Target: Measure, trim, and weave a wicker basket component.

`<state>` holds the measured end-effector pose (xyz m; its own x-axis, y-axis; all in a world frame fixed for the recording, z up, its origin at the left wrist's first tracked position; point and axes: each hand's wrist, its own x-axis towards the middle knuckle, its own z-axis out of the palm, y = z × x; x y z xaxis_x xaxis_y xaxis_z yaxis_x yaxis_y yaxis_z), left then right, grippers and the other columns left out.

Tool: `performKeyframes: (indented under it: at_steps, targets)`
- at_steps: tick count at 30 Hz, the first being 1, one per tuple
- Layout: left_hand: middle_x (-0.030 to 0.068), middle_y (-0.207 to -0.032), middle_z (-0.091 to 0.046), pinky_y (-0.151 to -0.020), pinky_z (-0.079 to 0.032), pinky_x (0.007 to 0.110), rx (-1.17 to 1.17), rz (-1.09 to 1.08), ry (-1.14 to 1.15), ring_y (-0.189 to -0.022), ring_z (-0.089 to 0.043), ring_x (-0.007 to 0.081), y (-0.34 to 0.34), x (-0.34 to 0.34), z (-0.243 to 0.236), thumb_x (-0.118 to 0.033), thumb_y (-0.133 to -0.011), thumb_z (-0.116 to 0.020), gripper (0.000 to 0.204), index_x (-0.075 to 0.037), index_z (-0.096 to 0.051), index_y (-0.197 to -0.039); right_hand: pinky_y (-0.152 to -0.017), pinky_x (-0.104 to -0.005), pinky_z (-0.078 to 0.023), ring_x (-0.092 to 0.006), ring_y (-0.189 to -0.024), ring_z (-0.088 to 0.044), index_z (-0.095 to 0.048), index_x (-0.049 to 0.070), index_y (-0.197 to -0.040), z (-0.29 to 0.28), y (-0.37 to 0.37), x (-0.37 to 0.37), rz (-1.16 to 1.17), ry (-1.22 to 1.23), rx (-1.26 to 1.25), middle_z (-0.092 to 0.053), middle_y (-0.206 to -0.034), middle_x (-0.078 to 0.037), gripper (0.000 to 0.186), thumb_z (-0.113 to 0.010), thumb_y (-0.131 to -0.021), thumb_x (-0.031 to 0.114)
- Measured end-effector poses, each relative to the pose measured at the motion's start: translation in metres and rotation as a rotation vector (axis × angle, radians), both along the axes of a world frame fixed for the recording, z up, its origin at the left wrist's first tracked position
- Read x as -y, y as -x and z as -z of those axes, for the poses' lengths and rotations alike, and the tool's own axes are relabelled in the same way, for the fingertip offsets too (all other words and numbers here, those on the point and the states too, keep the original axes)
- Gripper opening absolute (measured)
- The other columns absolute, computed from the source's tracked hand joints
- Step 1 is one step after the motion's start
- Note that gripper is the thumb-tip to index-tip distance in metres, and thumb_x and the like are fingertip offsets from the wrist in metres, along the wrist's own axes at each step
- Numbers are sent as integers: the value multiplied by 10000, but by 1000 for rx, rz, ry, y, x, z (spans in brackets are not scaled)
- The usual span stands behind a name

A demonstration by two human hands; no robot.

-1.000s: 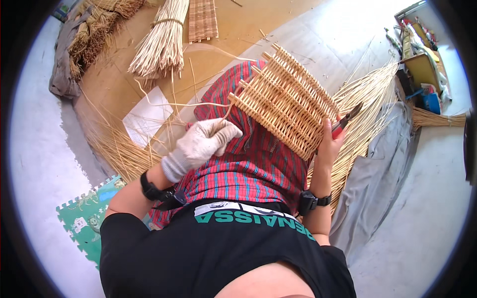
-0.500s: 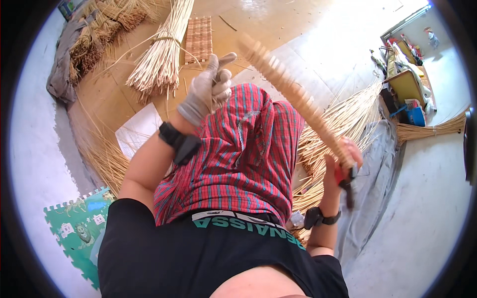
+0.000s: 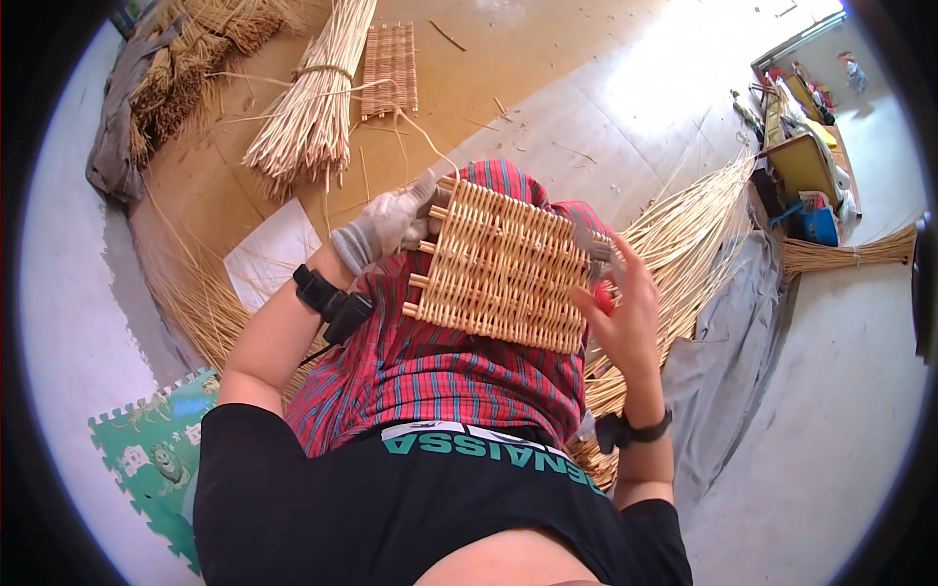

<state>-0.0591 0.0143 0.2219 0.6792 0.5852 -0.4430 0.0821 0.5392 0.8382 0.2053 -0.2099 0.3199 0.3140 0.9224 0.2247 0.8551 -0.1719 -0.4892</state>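
Note:
A pale woven wicker panel (image 3: 508, 264) lies over my lap, its stake ends sticking out along the left edge. My left hand (image 3: 391, 223), in a light grey glove, is closed on that edge by the upper stakes. One long loose strand (image 3: 428, 140) curves away from the panel's upper left corner. At the panel's right edge, my bare right hand (image 3: 628, 308) is closed around a red-handled tool (image 3: 605, 296) with a grey metal head, apparently pruning shears. The thumb sits by the weave; fingers and panel hide part of the tool.
A tied wicker bundle (image 3: 308, 117) and a second, reddish woven panel (image 3: 390, 70) lie ahead on the floor. Loose stalks (image 3: 684, 244) spread at right beside a grey cloth (image 3: 728, 381). White paper (image 3: 272, 252) and a green foam mat (image 3: 156, 459) are at left.
The panel has swung from edge-on at my right to lying face up across my lap. My left hand, empty before, now grips its left edge. My right hand has moved up and inward.

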Motion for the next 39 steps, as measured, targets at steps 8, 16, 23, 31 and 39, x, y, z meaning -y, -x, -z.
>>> performKeyframes:
  at_steps: [8, 16, 23, 31, 39]
  targets:
    - [-61, -745, -555, -411, -290, 169, 128, -175, 16, -514, -417, 11, -14, -40, -13, -411, -990, -591, 434, -8, -640, -1144, -911, -464, -415, -293, -1055, -606, -600, 155, -1287, 6, 48, -83, -109, 123, 384, -670, -1086, -93, 750, -809, -685, 550]
    - [7, -794, -668, -529, -491, 172, 278, -212, -205, -616, -612, 50, -15, -38, -43, -321, -974, -620, 304, -32, -700, -1030, -932, -455, -399, -303, -1038, -577, -544, 142, -1349, -6, 63, -93, -126, 90, 521, -632, -1033, -110, 778, -834, -687, 430]
    - [25, -839, -665, -648, -521, 184, 349, -191, -251, -731, -635, 80, -15, -28, -47, -320, -976, -624, 300, -35, -704, -1027, -937, -455, -384, -305, -1053, -558, -509, 145, -1391, -3, 64, -93, -131, 130, 593, -616, -1062, -120, 792, -821, -710, 403]
    - [-22, -804, -600, -689, -467, 216, 147, -275, -420, -750, -550, 62, -10, -26, -35, -339, -998, -595, 311, -43, -679, -949, -839, -426, -469, -289, -896, -653, -602, 154, -1206, 0, 60, -97, -205, 207, 594, -673, -904, -100, 559, -816, -720, 328]
    - [-14, -730, -509, -467, -370, 220, 379, -454, -47, -533, -432, 77, 9, -27, -56, -305, -1038, -519, 241, -78, -587, -1083, -801, -420, -463, -270, -891, -623, -578, 143, -1142, 4, 62, -65, -381, 56, 264, -635, -907, -57, 493, -783, -744, 349]
